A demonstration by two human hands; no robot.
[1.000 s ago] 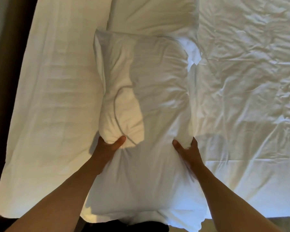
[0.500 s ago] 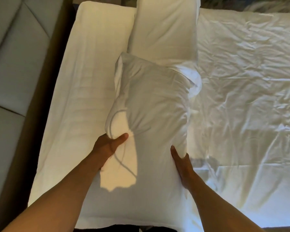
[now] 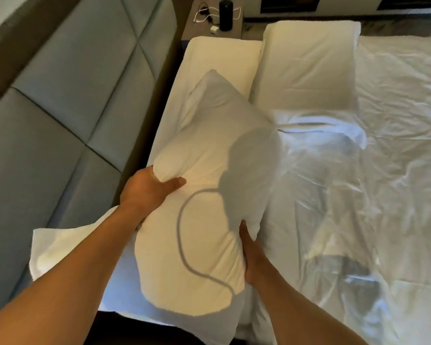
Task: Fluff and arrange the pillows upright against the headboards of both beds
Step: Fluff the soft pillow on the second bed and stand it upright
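Note:
I hold a white pillow (image 3: 209, 185) lifted off the bed, tilted with its far corner up and to the left. My left hand (image 3: 147, 192) grips its left edge, thumb on top. Its right edge is clasped by my right hand (image 3: 250, 255). A second white pillow (image 3: 306, 68) lies flat farther up the bed. The grey padded headboard (image 3: 60, 100) runs along the left side of the view, beside the bare white mattress strip (image 3: 217, 56).
A rumpled white duvet (image 3: 383, 170) covers the bed's right part. Beyond the bed a nightstand (image 3: 192, 26) carries a black cylinder (image 3: 225, 14), a white charger and cables. Dark floor shows at the bottom edge.
The pillow has been raised off the bed and swung left toward the headboard. My view has lifted, bringing the headboard and nightstand into sight.

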